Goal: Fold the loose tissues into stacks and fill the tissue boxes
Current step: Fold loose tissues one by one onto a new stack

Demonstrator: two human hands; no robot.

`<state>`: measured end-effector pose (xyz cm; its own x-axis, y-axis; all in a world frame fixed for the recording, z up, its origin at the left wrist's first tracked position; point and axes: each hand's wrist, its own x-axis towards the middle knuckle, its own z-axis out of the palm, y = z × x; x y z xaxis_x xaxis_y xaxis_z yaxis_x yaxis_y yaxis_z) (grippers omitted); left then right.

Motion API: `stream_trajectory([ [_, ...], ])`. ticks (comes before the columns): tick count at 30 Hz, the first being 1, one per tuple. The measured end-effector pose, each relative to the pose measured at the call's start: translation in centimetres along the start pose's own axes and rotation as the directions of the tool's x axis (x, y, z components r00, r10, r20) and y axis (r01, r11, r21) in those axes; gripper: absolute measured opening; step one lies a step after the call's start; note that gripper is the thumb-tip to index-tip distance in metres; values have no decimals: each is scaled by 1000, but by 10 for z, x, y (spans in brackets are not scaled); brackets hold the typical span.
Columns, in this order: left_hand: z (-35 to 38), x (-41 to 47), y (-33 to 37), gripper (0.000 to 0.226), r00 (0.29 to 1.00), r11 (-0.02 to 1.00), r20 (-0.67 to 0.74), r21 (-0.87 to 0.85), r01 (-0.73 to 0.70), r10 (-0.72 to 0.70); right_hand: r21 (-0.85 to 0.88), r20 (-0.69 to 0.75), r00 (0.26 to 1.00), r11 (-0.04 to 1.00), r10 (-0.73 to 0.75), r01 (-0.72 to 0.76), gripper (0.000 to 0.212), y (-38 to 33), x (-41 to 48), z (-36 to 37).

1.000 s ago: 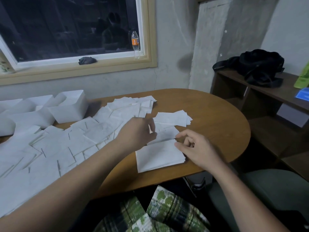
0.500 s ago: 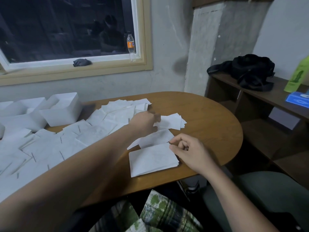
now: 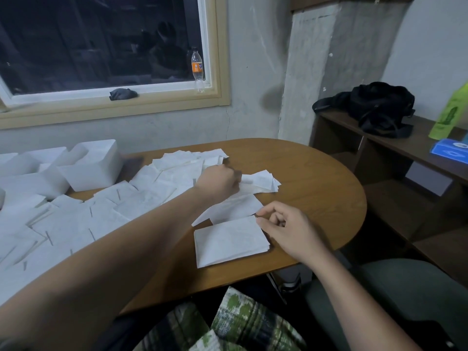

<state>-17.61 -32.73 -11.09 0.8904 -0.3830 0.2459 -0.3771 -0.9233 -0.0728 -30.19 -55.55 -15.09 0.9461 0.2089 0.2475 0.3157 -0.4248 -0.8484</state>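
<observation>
Pinching the rectangular folded stack (image 3: 229, 240): right hand (image 3: 287, 230); left hand (image 3: 217, 182) curls on thin tissues (image 3: 264, 179) (grip unclear).

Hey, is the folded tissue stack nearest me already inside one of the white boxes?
No, the stack lies flat on the table, apart from the white boxes at far left.

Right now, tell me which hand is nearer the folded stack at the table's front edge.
Right. The right hand is at the far right corner of the folded stack; the left hand reaches beyond it to the loose tissues.
</observation>
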Motion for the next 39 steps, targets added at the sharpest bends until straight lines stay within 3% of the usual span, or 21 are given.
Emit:
stream_trajectory([
  [9,-36,-25,0,5,964,981,-264,-178,-70,21,105,-328,941,993,83,-51,19,8,3,-5],
  [13,-57,-50,8,6,959,944,-283,-311,-107,16,75,-332,939,995,92,-71,40,8,6,-6],
  [17,-77,-74,15,5,964,909,-263,-408,-91,-22,-12,-243,970,999,27,-31,9,5,5,-5],
  [21,-91,-94,13,10,981,858,-173,-513,-14,-87,228,-74,997,974,7,11,3,0,1,-8],
  [24,-95,-106,5,11,988,813,-65,-577,75,-137,276,64,998,961,-25,6,8,-1,-1,-10],
  [27,-92,-115,-1,12,983,760,67,-626,174,-170,296,115,992,955,-43,7,11,-3,-1,-14],
  [32,-76,-125,-10,11,956,704,227,-649,289,-183,312,143,989,950,-23,-22,22,-3,-1,-11],
  [39,-55,-129,-17,13,907,708,399,-601,370,-135,115,206,978,992,34,-59,28,-6,-3,-10],
])
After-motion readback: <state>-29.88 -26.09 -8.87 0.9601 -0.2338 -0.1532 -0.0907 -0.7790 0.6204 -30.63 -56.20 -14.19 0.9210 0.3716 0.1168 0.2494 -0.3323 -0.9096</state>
